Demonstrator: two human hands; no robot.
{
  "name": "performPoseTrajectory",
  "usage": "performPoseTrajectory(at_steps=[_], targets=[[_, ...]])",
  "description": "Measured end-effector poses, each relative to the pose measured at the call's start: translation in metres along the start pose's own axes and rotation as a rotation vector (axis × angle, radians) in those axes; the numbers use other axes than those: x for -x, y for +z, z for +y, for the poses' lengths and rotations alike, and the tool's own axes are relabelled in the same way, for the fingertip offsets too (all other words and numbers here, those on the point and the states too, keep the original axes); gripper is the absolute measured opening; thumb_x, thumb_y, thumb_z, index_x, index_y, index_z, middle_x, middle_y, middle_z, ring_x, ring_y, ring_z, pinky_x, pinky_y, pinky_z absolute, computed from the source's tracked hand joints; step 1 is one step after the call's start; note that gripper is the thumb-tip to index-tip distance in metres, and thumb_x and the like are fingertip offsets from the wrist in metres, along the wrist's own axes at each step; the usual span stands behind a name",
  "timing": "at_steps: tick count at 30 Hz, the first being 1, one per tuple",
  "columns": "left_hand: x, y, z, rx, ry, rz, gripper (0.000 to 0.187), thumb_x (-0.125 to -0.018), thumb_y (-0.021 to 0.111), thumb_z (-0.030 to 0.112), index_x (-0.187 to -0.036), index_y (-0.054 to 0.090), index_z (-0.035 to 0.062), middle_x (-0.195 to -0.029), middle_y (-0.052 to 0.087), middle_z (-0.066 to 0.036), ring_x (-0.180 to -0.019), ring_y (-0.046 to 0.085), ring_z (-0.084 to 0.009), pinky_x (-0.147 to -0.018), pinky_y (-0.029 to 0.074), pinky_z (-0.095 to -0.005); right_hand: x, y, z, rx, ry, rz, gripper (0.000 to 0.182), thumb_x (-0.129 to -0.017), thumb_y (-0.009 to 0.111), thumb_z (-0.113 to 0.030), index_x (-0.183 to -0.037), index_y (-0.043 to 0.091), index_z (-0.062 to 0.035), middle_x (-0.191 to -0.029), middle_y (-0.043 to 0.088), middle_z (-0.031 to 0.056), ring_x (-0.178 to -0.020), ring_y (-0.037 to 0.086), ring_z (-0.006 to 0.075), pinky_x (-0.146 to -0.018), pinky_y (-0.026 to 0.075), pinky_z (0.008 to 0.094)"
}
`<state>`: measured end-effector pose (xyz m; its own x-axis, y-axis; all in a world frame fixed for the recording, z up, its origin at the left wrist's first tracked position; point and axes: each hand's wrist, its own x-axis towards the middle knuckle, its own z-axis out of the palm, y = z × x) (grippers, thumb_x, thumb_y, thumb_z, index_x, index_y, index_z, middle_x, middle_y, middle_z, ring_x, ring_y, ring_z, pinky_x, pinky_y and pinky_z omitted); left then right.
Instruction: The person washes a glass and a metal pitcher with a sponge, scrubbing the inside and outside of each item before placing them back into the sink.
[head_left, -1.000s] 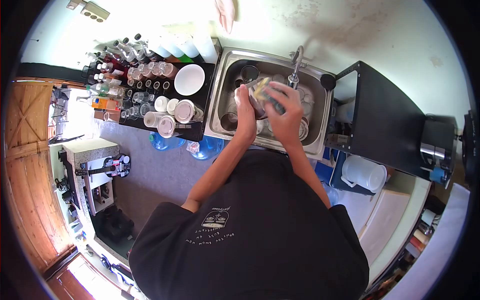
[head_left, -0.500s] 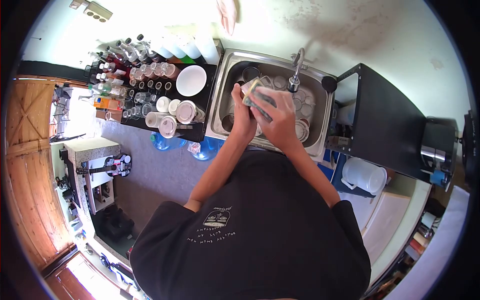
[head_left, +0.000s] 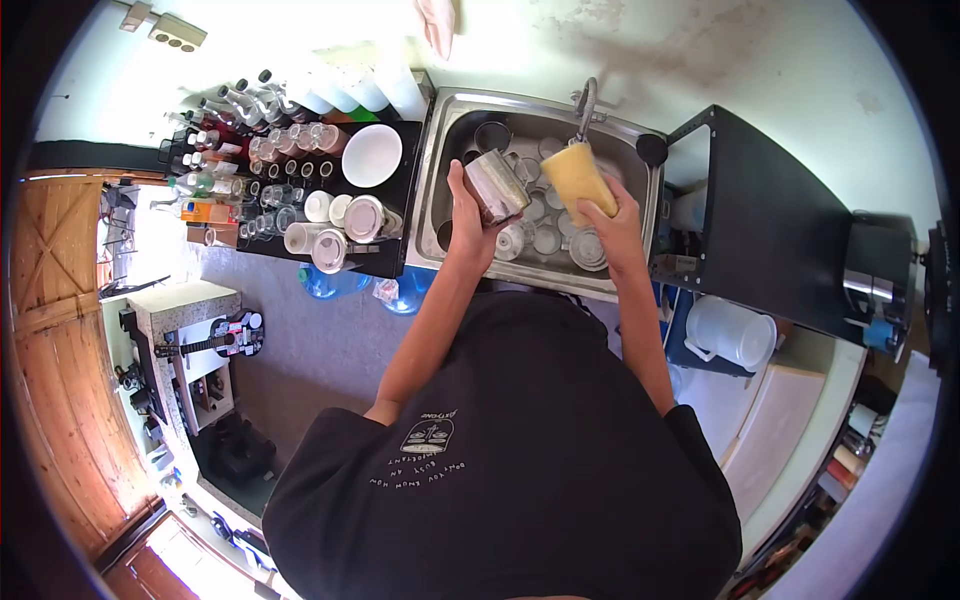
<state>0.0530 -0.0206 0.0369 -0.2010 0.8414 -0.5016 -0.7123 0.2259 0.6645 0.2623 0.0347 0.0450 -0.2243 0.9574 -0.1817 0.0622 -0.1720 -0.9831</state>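
My left hand [head_left: 470, 228] is wrapped round a clear glass [head_left: 497, 187], held tilted over the left part of the sink [head_left: 432, 170]. In my right hand [head_left: 617, 226] is a yellow sponge [head_left: 578, 182], gripped at its lower right end and held up away from the glass. Beneath both hands, several glasses and small cups lie in the basin, among them a round clear piece [head_left: 588, 250] below the sponge. A dark cup [head_left: 492, 137] stands at the back left of the basin. The faucet [head_left: 585, 110] is partly hidden behind the sponge.
Left of the sink, a black counter [head_left: 392, 228] carries a white bowl [head_left: 372, 156], lidded containers [head_left: 366, 218], and rows of bottles and glasses. A black shelf unit [head_left: 770, 220] stands on the right, with a white bucket [head_left: 730, 335] below. Blue water jugs [head_left: 408, 290] sit under the counter.
My hands have drawn apart. The right has moved right with the sponge, off the glass, and the sponge's yellow face now shows. The glass stays in my left hand.
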Motion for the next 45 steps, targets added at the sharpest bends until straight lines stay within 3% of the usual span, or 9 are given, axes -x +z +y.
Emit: performPoseTrajectory(at_steps=[9, 12, 18, 24, 28, 31, 38, 41, 45], targets=[[-0.007, 0.0, -0.011, -0.032, 0.107, -0.05, 0.068, -0.11, 0.033, 0.065, -0.138, 0.058, 0.0089, -0.128, 0.068, -0.011, -0.12, 0.067, -0.0243, -0.102, 0.053, -0.0451, 0.003, 0.001, -0.007, -0.138, -0.118, 0.225, 0.047, -0.085, 0.081, -0.006, -0.13, 0.07, -0.0038, -0.111, 0.073, 0.0098, -0.1, 0.07, 0.016, -0.087, 0.055, 0.0305], [-0.016, -0.002, -0.024, -0.079, 0.156, -0.042, 0.063, -0.112, 0.034, 0.06, -0.138, 0.058, 0.0074, -0.128, 0.068, -0.011, -0.119, 0.068, -0.0223, -0.103, 0.054, -0.041, 0.011, 0.031, -0.029, 0.536, -0.4, 0.173, 0.055, -0.084, 0.084, -0.014, -0.137, 0.069, -0.0103, -0.118, 0.069, 0.011, -0.108, 0.067, 0.0262, -0.094, 0.052, 0.0374], [-0.009, -0.005, -0.02, -0.034, 0.128, -0.087, 0.061, -0.113, 0.035, 0.058, -0.136, 0.058, 0.0068, -0.124, 0.068, -0.009, -0.113, 0.069, -0.0208, -0.101, 0.056, -0.0395, 0.029, 0.074, -0.038, 0.801, -0.745, 0.049, 0.063, -0.087, 0.081, -0.025, -0.147, 0.064, -0.0161, -0.122, 0.062, 0.0124, -0.116, 0.059, 0.0338, -0.099, 0.047, 0.0484], [-0.001, 0.006, -0.019, -0.038, 0.236, -0.019, 0.049, -0.112, 0.044, 0.053, -0.132, 0.051, 0.0085, -0.12, 0.067, -0.01, -0.106, 0.069, -0.0185, -0.09, 0.058, -0.0361, 0.006, 0.057, -0.02, 0.536, -0.478, -0.021, 0.054, -0.091, 0.076, -0.018, -0.144, 0.067, -0.0204, -0.125, 0.06, 0.0132, -0.117, 0.058, 0.0317, -0.101, 0.046, 0.0503], [-0.003, 0.002, -0.016, -0.022, 0.228, -0.038, 0.049, -0.112, 0.048, 0.053, -0.131, 0.043, 0.0091, -0.115, 0.065, -0.01, -0.102, 0.068, -0.0176, -0.082, 0.059, -0.0336, 0.024, 0.059, -0.033, 0.826, -0.827, -0.077, 0.054, -0.087, 0.078, -0.017, -0.141, 0.07, -0.0211, -0.119, 0.06, 0.0116, -0.111, 0.059, 0.0316, -0.097, 0.049, 0.0465], [0.002, 0.011, -0.015, -0.044, 0.217, -0.028, 0.046, -0.112, 0.045, 0.053, -0.128, 0.047, 0.0098, -0.112, 0.064, -0.008, -0.101, 0.068, -0.0165, -0.079, 0.059, -0.0331, 0.003, 0.062, -0.03, 0.605, -0.599, 0.038, 0.05, -0.087, 0.078, -0.018, -0.136, 0.072, -0.0203, -0.12, 0.06, 0.0108, -0.11, 0.06, 0.0311, -0.097, 0.049, 0.0483], [0.008, 0.018, -0.009, 0.071, 0.13, -0.072, 0.048, -0.114, 0.036, 0.054, -0.121, 0.059, 0.0127, -0.109, 0.067, -0.003, -0.095, 0.069, -0.0131, -0.078, 0.059, -0.032, 0.013, 0.069, -0.058, 0.89, -0.823, -0.121, 0.047, -0.086, 0.078, -0.017, -0.133, 0.075, -0.016, -0.118, 0.065, 0.0077, -0.11, 0.062, 0.0305, -0.094, 0.049, 0.0444], [0.013, 0.018, -0.01, 0.034, 0.116, -0.065, 0.05, -0.114, 0.034, 0.054, -0.125, 0.061, 0.0127, -0.113, 0.068, -0.004, -0.099, 0.07, -0.0129, -0.083, 0.058, -0.0322, -0.011, 0.063, -0.042, 0.58, -0.554, -0.042, 0.048, -0.085, 0.079, -0.019, -0.133, 0.074, -0.0191, -0.113, 0.066, 0.0059, -0.105, 0.064, 0.028, -0.092, 0.05, 0.0457], [0.001, 0.001, -0.014, 0.227, -0.005, -0.142, 0.076, -0.108, 0.028, 0.072, -0.138, 0.059, 0.01, -0.129, 0.067, -0.009, -0.121, 0.066, -0.023, -0.108, 0.051, -0.0415, 0.019, 0.061, -0.054, 0.755, -0.901, -0.098, 0.027, -0.083, 0.082, -0.018, -0.109, 0.078, -0.0113, -0.113, 0.072, 0.0084, -0.104, 0.067, 0.0312, -0.09, 0.053, 0.0448]])
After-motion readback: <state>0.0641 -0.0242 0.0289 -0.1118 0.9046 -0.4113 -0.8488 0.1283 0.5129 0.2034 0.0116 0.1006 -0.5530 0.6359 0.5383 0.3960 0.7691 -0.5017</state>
